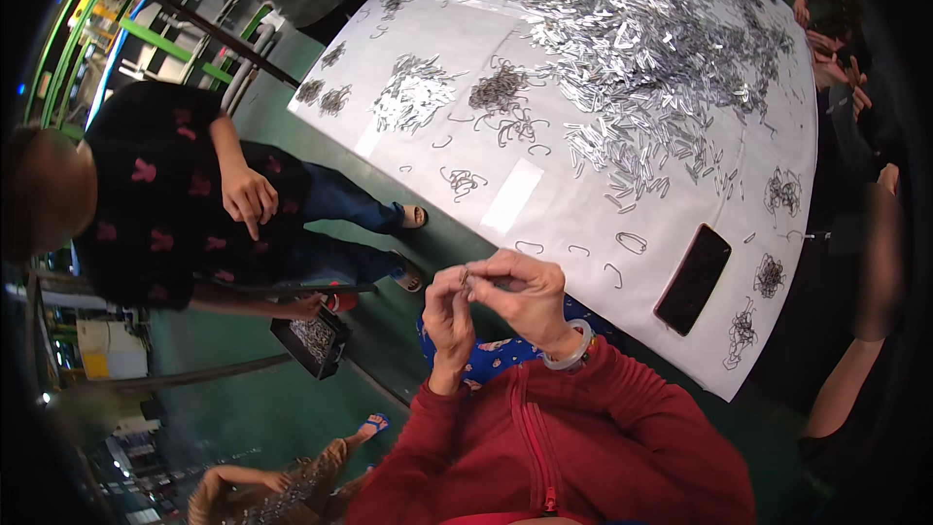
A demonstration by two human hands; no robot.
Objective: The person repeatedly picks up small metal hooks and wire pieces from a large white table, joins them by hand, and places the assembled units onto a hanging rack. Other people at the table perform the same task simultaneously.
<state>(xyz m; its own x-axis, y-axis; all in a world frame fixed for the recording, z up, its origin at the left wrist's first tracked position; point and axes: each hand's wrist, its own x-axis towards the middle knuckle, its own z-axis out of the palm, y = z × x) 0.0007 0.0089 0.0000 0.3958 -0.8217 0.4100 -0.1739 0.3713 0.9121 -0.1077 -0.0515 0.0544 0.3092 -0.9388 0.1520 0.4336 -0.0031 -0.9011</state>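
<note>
Just off the near edge of the table, my left hand [449, 323] and my right hand [530, 297] meet with their fingertips pinched together. Between them is a small metal piece [466, 280], mostly covered by the fingers, so its exact kind is unclear. A pale bangle circles my right wrist. On the white table [573, 204] beyond my hands lie a few curved wire hooks [612, 275] and a larger wire loop [632, 243]. A big heap of shiny, narrow metal pieces [641, 49] spreads over the far middle.
A dark phone [693, 279] lies near the right edge beside small piles of wire hooks [770, 275]. A white paper strip [513, 194] rests left of centre. On the left stands a person [175, 185] holding a black bin [311, 340] of small metal parts. Other people surround the table.
</note>
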